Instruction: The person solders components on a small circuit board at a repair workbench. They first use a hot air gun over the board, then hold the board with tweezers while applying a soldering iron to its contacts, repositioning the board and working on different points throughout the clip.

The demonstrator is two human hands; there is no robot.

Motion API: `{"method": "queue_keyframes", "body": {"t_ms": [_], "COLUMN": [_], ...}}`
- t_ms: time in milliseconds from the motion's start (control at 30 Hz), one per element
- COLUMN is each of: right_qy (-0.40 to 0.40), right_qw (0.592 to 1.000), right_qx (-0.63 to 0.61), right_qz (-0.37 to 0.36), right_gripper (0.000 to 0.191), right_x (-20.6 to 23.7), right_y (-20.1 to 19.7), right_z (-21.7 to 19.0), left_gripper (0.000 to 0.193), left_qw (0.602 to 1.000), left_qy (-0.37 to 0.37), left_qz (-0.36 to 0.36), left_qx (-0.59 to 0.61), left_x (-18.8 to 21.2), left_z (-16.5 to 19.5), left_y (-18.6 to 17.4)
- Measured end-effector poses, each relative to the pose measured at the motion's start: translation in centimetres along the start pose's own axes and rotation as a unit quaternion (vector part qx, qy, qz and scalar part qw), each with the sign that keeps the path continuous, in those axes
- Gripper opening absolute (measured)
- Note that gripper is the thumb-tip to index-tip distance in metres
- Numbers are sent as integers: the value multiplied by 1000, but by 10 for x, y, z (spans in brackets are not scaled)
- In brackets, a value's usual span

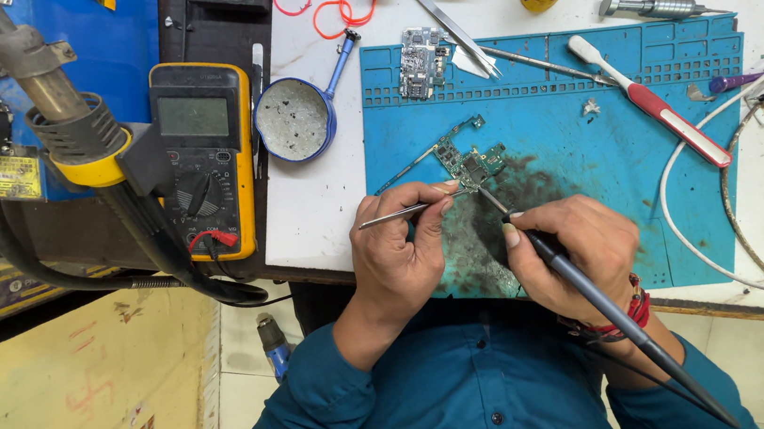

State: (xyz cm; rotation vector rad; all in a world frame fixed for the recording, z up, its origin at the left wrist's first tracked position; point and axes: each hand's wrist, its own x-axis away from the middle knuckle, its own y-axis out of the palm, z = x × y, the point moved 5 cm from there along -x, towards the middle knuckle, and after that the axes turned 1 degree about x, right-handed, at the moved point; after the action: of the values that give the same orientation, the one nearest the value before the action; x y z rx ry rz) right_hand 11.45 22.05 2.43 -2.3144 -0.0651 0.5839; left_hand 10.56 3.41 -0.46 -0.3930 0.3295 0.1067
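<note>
Left hand [401,260] pinches tweezers [401,211], tips pointing right toward the circuit board [469,164]. The board lies on the blue mat [583,146], just beyond both hands, long axis slanting up-right. Right hand [571,256] grips a soldering iron [599,300], tip touching the board's near edge.

head cam | looks straight down, close above hands [490,250]; blue mat [581,127] fills centre
</note>
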Motion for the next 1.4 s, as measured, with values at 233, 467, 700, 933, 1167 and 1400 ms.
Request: {"method": "queue_keyframes", "body": {"t_ms": [233,467,700,933,1167,1400], "right_qy": [5,5,6,4,8,15], "right_qw": [1000,1000,1000,1000,1000,1000], "right_qx": [-2,-6,-4,-3,-5,-6], "right_qz": [1,6,2,7,8,8], "right_gripper": [14,14,14,14,14,14], "right_x": [1,1,3,3,2,2], "right_y": [0,-1,-1,-1,-1,-1], "right_z": [1,2,3,3,3,3], "left_gripper": [9,10,10,9,9,10], "left_qw": [1000,1000,1000,1000,1000,1000], "left_qy": [-3,-7,-6,-6,-3,-3], "left_qz": [-1,-2,1,2,2,0], "left_qx": [-6,-5,1,-1,-4,1], "left_x": [0,0,0,1,0,-1], "left_z": [0,0,-1,-1,-1,1], "left_y": [0,1,0,1,1,0]}}
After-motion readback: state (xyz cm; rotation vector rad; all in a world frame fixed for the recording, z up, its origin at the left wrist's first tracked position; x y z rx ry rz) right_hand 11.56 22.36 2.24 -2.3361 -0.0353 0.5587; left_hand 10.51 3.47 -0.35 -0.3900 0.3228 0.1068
